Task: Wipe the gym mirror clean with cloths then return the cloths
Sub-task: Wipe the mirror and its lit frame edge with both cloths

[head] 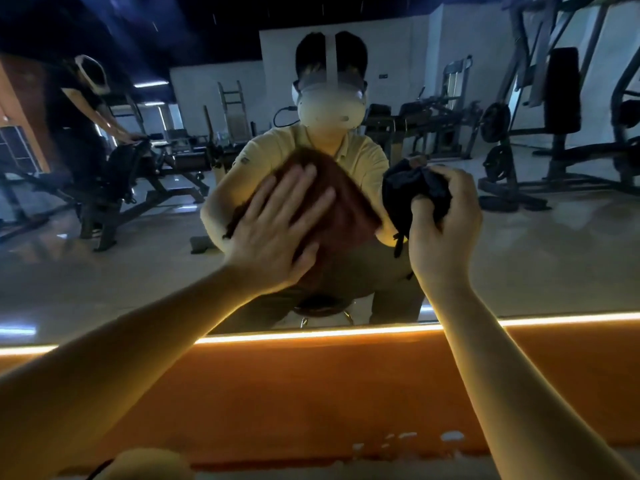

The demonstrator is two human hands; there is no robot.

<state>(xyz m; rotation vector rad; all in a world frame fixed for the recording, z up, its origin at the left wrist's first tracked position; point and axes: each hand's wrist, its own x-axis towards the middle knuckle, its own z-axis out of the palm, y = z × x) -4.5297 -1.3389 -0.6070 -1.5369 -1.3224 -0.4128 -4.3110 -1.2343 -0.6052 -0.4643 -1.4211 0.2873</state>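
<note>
Left grip, fingers straight, presses a brown cloth flat on the mirror, covering the cloth's left part. Just right, the right grip clenches a bunched dark cloth; whether this one touches the glass is unclear.

Your brown cloth looks soft, fuzzy and matt, and your dark cloth is matt, crumpled fabric. The mirror before you is smooth, glossy glass; the orange panel beneath looks matt.
</note>
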